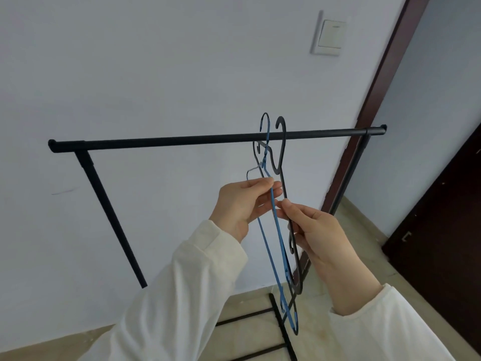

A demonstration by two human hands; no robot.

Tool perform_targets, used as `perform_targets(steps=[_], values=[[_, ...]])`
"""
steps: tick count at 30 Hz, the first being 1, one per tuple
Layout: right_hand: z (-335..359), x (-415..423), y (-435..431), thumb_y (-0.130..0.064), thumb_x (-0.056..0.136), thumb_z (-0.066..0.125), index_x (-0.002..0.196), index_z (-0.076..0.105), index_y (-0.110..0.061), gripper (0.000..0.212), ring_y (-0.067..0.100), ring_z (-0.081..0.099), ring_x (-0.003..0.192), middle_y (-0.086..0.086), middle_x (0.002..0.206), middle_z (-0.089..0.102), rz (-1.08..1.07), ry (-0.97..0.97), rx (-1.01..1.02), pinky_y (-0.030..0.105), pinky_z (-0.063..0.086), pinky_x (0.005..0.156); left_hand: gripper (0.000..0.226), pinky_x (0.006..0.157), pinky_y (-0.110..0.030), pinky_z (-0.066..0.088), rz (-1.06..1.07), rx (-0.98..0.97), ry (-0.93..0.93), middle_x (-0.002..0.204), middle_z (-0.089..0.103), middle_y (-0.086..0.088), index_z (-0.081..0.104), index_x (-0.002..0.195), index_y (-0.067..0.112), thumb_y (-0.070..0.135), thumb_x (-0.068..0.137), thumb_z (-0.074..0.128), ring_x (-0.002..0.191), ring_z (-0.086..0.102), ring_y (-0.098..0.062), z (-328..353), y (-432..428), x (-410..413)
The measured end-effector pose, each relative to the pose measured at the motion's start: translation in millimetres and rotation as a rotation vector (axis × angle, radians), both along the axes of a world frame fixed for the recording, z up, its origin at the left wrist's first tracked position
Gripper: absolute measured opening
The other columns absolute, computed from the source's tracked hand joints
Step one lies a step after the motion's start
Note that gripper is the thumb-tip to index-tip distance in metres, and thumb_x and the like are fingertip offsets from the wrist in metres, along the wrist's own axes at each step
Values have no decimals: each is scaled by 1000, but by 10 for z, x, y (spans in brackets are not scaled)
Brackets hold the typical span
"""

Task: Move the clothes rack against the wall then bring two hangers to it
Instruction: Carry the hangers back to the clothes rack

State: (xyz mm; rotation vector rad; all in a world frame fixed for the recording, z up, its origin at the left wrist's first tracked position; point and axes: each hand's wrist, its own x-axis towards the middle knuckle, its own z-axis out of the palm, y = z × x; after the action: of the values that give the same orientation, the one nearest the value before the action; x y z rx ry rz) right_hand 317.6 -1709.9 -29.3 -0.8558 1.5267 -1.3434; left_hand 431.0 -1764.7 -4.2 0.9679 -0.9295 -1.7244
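A black clothes rack (182, 140) stands close in front of a pale wall, its top bar running across the view. Two hangers are held edge-on just right of centre, their hooks rising at and above the bar. My left hand (244, 204) pinches the thin blue hanger (273, 220) between thumb and fingers. My right hand (316, 230) grips the black hanger (285, 188) by its arm. I cannot tell whether either hook rests on the bar. White sleeves cover both forearms.
A light switch (329, 33) sits high on the wall (130, 74). A dark brown door frame (385, 74) and door (442, 230) stand at the right. The rack's base bars (279, 324) lie on the beige tiled floor below my hands.
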Motion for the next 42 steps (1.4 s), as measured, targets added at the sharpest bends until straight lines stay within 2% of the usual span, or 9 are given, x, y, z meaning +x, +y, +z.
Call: perform_targets(steps=[7,11,18,21,25,28,32,39,42], values=[[5,-118,-291,-33,82,62,99,72,-10,30,11,40,61,-17,38,57,32,-23,19,22,36,58,9,56,-17,56,38,5,-19,84,71,-8,66,88,2,7,84,61,70,68,-13,2,-216,-127],[-16,-184,-440,-33,83,61,98,72,-10,30,11,39,61,-18,36,55,46,-21,36,23,38,60,17,55,-16,56,63,10,-41,85,70,-9,66,97,-1,8,84,60,75,67,-16,-24,-344,-198],[-113,-274,-604,-32,82,63,94,73,-10,27,7,37,55,-16,51,64,68,-40,64,17,35,49,17,66,-21,59,71,30,-66,86,70,-9,67,96,-2,7,83,62,77,67,-16,-157,-503,-303],[-160,-307,-627,-31,81,63,90,74,-13,23,8,37,56,-15,54,66,81,-20,72,17,35,50,15,69,-22,59,77,31,-75,84,70,-7,68,94,0,9,82,63,77,67,-15,-216,-540,-332],[-195,-337,-627,-32,82,62,86,72,-17,19,10,38,61,-7,73,67,111,22,85,20,36,54,15,67,-20,59,83,37,-118,83,69,-7,68,92,3,12,81,65,79,66,-15,-300,-573,-357],[-219,-352,-622,-31,82,62,82,72,-18,17,10,38,62,-7,72,67,126,35,93,20,36,55,9,65,-19,58,84,39,-143,81,68,-7,68,86,5,11,80,65,77,66,-15,-352,-569,-375],[-245,-373,-613,-32,82,62,88,72,-16,20,10,39,64,-6,76,68,142,57,113,21,37,56,4,66,-20,59,82,45,-149,79,67,-7,67,83,6,10,80,65,74,65,-15,-394,-547,-384],[-282,-369,-566,-32,81,63,82,70,-21,13,10,41,65,-7,76,67,174,76,128,19,35,54,5,73,-23,58,77,47,-172,73,63,-6,66,81,5,10,81,64,67,60,-15,-436,-490,-405],[-289,-358,-537,-31,81,64,80,69,-21,12,10,41,66,-7,75,68,158,70,137,19,35,53,5,71,-19,56,61,49,-196,74,61,-6,65,80,7,11,82,63,68,58,-15,-444,-465,-412]])
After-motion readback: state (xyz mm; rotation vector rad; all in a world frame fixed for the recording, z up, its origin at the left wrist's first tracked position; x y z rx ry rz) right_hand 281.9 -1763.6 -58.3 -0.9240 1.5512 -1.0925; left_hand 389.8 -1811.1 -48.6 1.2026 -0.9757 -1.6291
